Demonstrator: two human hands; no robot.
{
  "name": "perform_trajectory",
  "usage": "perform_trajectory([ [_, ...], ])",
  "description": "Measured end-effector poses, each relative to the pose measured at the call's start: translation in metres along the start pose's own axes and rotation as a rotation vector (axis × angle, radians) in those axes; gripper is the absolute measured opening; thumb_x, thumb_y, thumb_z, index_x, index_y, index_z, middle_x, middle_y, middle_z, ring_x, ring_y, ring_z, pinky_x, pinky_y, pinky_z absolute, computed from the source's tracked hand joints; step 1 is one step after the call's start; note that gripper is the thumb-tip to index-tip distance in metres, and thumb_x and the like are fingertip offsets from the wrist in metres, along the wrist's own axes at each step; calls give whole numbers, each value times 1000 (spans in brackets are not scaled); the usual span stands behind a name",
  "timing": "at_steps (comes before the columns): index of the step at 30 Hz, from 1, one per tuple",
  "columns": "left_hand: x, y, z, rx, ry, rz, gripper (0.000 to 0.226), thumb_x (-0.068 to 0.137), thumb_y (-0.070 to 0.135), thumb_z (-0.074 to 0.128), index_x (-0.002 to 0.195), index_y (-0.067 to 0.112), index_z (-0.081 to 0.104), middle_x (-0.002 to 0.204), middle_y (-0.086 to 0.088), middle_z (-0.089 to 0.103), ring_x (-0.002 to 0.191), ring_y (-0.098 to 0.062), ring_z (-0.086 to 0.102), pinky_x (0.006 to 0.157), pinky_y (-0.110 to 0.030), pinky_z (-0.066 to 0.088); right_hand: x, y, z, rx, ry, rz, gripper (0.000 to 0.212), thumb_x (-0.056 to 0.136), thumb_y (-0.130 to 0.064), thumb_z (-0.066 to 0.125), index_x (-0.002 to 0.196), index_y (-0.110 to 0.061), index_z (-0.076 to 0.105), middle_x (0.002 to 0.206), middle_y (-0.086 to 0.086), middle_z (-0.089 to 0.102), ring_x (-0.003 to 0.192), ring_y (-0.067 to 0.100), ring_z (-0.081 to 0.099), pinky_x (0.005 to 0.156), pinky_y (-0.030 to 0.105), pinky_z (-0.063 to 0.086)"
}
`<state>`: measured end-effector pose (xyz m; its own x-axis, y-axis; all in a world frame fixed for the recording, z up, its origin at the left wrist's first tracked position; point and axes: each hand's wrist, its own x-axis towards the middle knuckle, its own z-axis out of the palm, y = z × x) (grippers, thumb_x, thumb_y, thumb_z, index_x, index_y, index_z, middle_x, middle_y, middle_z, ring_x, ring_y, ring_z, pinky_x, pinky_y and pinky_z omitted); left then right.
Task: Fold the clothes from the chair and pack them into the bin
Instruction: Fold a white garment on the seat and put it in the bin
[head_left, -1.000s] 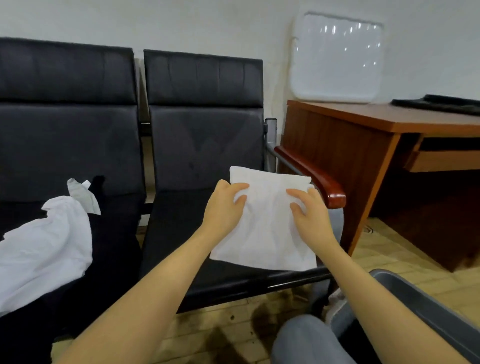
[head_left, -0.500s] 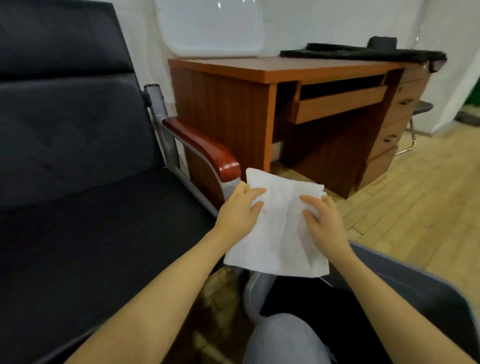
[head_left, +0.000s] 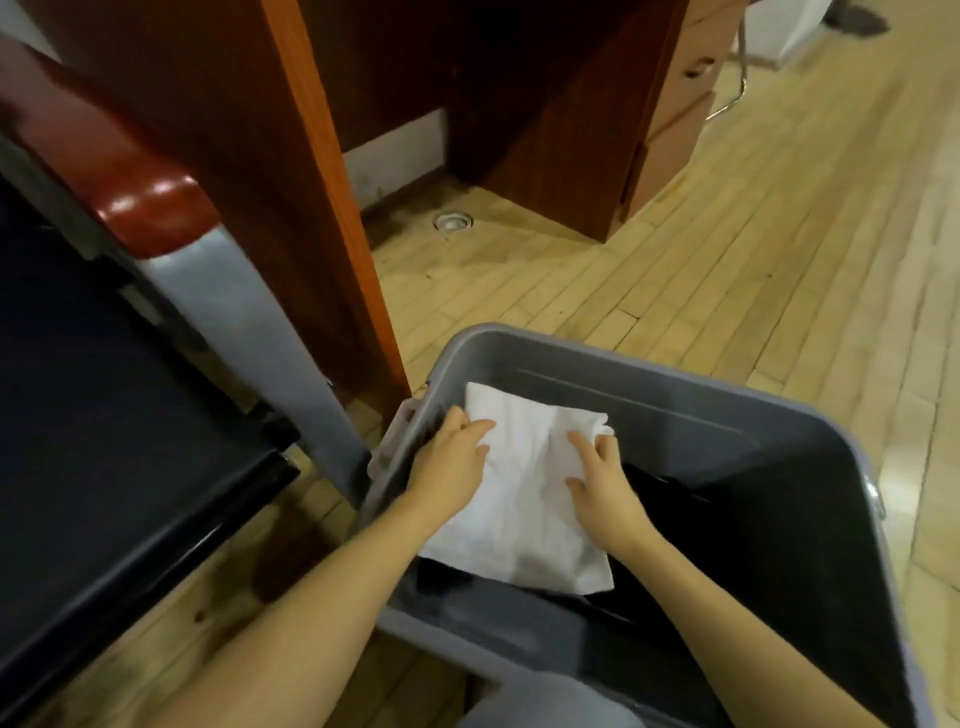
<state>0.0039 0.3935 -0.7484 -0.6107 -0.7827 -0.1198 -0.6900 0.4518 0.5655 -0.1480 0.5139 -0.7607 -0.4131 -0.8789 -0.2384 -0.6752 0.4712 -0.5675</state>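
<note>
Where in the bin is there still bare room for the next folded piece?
The folded white cloth, held by the left hand and right hand, crowds the gray bin at its chair-side wall. Right of it, toward the far-right wall, only dark clothes line the bottom: that patch looks free.

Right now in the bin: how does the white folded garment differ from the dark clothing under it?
The white folded garment is bright, the dark clothing near black. The white garment lies on top at the gray bin's left side; the dark clothing sits lower and spreads to the right. The left hand and right hand hold the white garment's edges; neither visibly grips the dark clothing. Both are inside the bin.
</note>
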Motion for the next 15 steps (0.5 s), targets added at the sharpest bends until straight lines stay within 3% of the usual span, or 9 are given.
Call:
perform_trajectory([
  [3, 11, -21, 35, 66, -25, -30, 39, 99, 15, 47, 137, 16, 46, 127, -4, 42, 109, -22, 53, 93, -24, 43, 15, 20, 32, -48, -60, 83, 60, 98, -13, 43, 151, -14, 14, 154, 10, 7, 103, 33, 54, 77, 41, 53],
  [5, 19, -29, 47, 120, -35, -42, 41, 99, 13, 44, 140, 16, 41, 128, -6, 41, 113, -22, 47, 95, -23, 39, 24, 28, 43, -130, -45, 127, 61, 98, -15, 43, 150, -16, 12, 150, 11, 12, 103, 30, 51, 68, 36, 51],
  [7, 34, -32, 58, 336, -67, -33, 47, 99, 15, 42, 145, 20, 30, 135, -8, 33, 119, -26, 36, 100, -31, 33, 37, 37, 51, -189, -71, 209, 61, 98, -17, 44, 149, -19, 12, 149, 13, 12, 121, 34, 38, 74, 35, 48],
  [9, 45, -32, 62, 487, -117, -11, 51, 98, 20, 42, 146, 21, 25, 147, -10, 21, 126, -30, 27, 105, -39, 25, 46, 44, 55, -219, -111, 246, 59, 99, -24, 43, 149, -22, 12, 153, 15, 5, 133, 37, 24, 90, 41, 45],
  [11, 51, -30, 62, 546, -144, 30, 52, 99, 26, 40, 148, 20, 23, 154, -10, 10, 132, -31, 22, 108, -41, 20, 52, 46, 54, -261, -99, 200, 58, 99, -28, 43, 150, -21, 14, 154, 14, 7, 135, 36, 23, 96, 43, 44],
  [15, 49, -20, 40, 580, -102, 102, 51, 101, 32, 36, 148, 19, 22, 156, -9, 11, 138, -28, 18, 111, -40, 17, 56, 33, 39, -222, 6, 112, 52, 100, -28, 42, 147, -18, 24, 151, 10, 21, 130, 30, 32, 90, 41, 49],
])
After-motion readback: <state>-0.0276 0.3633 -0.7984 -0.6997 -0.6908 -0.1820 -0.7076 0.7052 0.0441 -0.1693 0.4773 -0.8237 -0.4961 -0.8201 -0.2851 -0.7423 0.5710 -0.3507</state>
